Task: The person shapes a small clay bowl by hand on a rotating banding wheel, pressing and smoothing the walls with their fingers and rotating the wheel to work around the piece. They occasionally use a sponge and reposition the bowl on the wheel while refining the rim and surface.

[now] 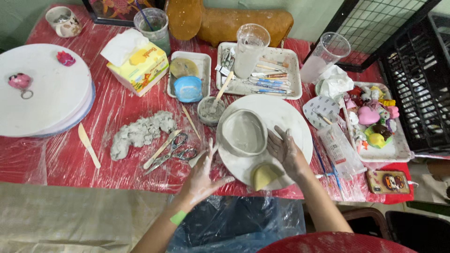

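With the right hand (287, 149) flat and open against the clay bowl (244, 131), press gently and evenly, while the open, empty left hand (202, 174) steadies the round board (293, 122).

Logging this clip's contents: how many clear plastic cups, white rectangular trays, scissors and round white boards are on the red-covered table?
Clear plastic cups: 3 (one with a brush, one standing in a tray, one at the right)
White rectangular trays: 3 (small, tools, figurines)
Scissors: 1
Round white boards: 2 (left, under the clay bowl)
Total: 9
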